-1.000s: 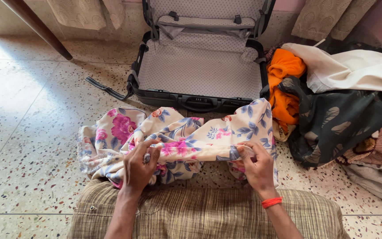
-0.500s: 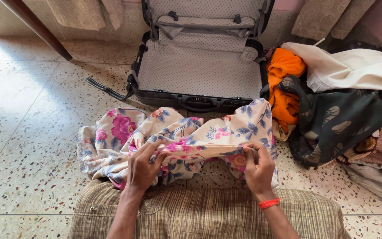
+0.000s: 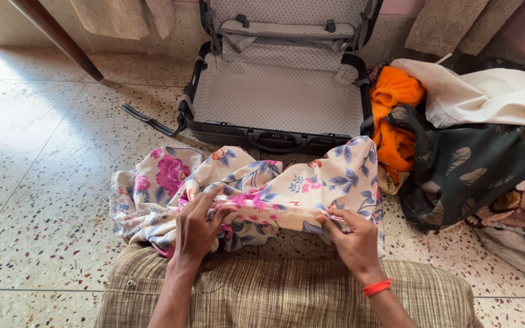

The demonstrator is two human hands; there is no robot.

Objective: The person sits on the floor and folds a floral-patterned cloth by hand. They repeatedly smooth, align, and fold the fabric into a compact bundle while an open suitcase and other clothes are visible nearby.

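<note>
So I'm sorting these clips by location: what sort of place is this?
Probably a room in a home: a speckled terrazzo tile floor, an open black suitcase with dotted grey lining, and a pile of loose clothes beside it.

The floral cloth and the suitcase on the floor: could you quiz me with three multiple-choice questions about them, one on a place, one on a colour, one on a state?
1. Where is the black hard-shell suitcase relative to the cream cloth with pink and blue flowers?
A. Beyond it, farther from the person
B. Under it
C. To its left

2. What colour is the band on the right wrist?
A. Green
B. Orange-red
C. White

3. What state is the suitcase in?
A. Zipped shut
B. Open and packed full
C. Open with nothing in the lower half

Answers:
1. A, it lies past the cloth near the wall.
2. B, the band shows orange-red below the right hand.
3. C, the lid stands up and only dotted lining shows.

Both the left hand and the right hand grip the cloth.
</note>
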